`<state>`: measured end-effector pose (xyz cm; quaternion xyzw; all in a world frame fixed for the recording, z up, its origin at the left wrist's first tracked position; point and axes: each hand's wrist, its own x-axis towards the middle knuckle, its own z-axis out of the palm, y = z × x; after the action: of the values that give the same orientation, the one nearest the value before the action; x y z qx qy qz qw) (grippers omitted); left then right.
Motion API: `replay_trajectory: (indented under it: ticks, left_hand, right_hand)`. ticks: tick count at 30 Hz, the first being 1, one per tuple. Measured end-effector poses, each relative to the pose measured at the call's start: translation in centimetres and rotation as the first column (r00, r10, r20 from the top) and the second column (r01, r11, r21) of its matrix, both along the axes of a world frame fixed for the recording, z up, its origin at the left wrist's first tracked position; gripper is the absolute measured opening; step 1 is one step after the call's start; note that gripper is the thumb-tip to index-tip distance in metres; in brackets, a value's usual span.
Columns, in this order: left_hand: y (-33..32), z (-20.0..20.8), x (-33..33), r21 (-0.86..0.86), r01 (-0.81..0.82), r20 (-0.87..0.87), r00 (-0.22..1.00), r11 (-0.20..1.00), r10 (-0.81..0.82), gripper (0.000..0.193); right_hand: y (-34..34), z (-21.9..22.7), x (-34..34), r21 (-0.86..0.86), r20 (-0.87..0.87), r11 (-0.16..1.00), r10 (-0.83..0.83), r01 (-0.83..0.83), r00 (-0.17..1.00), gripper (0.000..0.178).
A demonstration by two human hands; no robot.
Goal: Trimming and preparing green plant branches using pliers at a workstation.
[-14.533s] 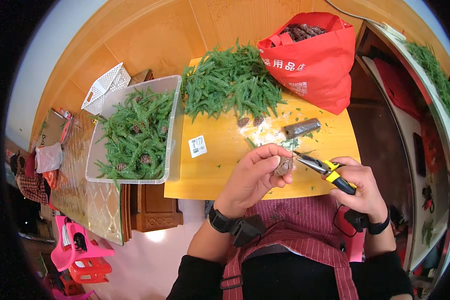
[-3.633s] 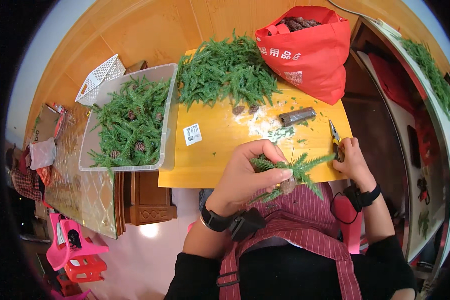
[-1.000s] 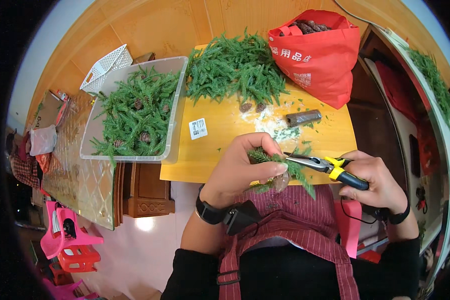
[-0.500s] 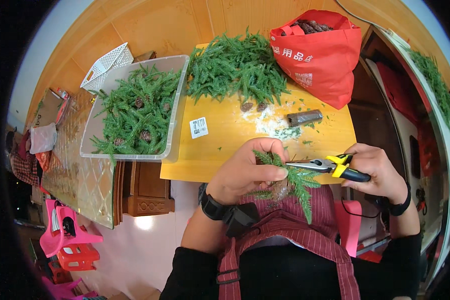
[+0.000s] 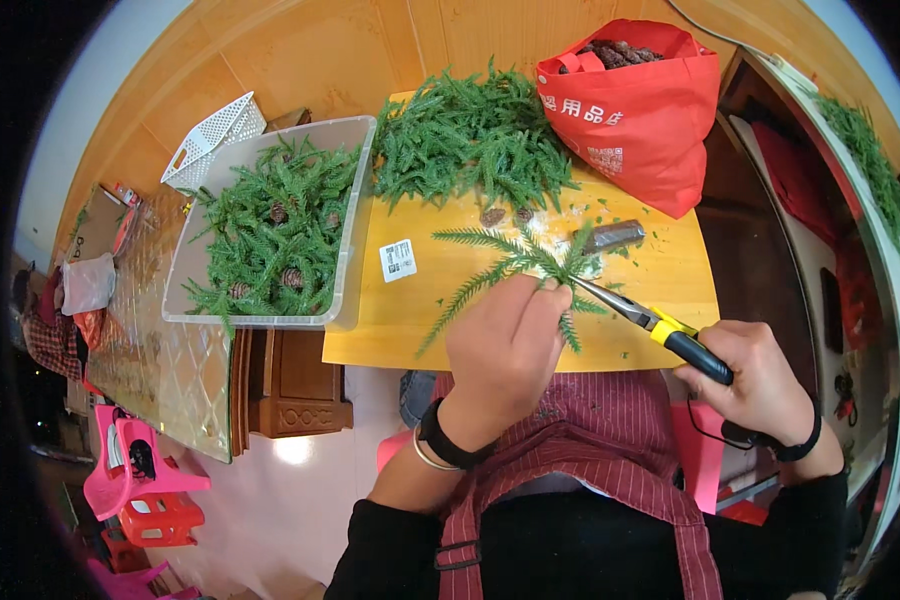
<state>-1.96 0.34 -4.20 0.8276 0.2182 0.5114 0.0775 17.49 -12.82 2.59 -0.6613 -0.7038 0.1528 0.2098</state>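
Observation:
Over the near edge of the yellow table, my left hand [image 5: 510, 345] is closed on an artificial pine sprig [image 5: 482, 278], its green needled branches fanning out above the fingers. My right hand [image 5: 755, 375] grips long-nose pliers [image 5: 642, 315] with black and yellow handles. The pliers' tips reach the middle of the sprig beside my left fingertips; whether they pinch a stem there is too small to tell. Behind the sprig lie two small pine cones [image 5: 492, 216] and a dark brown wrapped bundle [image 5: 610, 236], among white crumbs and green clippings.
A clear plastic bin [image 5: 354, 240] of pine sprigs and cones stands at the left. Loose green sprigs [image 5: 470, 140] are heaped at the table's back. A red bag [image 5: 635, 130] of pine cones stands back right. A white label [image 5: 397, 260] lies on the table [image 5: 370, 335].
The sprig has been turned over, its branches now spreading up and leftward over the table. My left wrist has rotated, and the pliers now slant with their tips pointing up-left.

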Motion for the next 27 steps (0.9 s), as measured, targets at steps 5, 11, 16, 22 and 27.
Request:
replay_trajectory:
  ticks: [5,11,16,22,27]
  left_hand:
    - [1.1,-0.1,-0.9,-0.644,0.457,0.340,0.890,0.613,-0.305,0.017]
    - [1.6,0.8,-1.8,-0.706,0.703,0.691,0.658,-0.084,-0.300,0.014]
    - [2.0,0.5,-1.8,-0.647,0.721,0.759,0.581,-0.247,-0.292,0.016]
    - [2.4,-0.3,-1.7,-0.586,0.707,0.810,0.504,-0.396,-0.299,0.017]
    - [2.1,0.6,-1.7,-0.718,0.676,0.681,0.633,-0.165,-0.369,0.015]
  right_hand:
    - [0.4,-0.4,1.0,0.040,-0.078,0.995,0.091,-0.088,0.993,0.028]
    - [1.1,-0.4,2.0,0.020,-0.144,0.971,0.239,-0.239,0.960,0.023]
    - [1.3,-1.3,2.5,0.065,-0.166,0.965,0.262,-0.254,0.951,0.023]
    - [1.6,-1.6,2.9,0.139,-0.135,0.949,0.300,-0.282,0.944,0.023]
    - [1.2,-0.8,2.3,0.135,-0.021,0.969,0.211,-0.207,0.977,0.032]
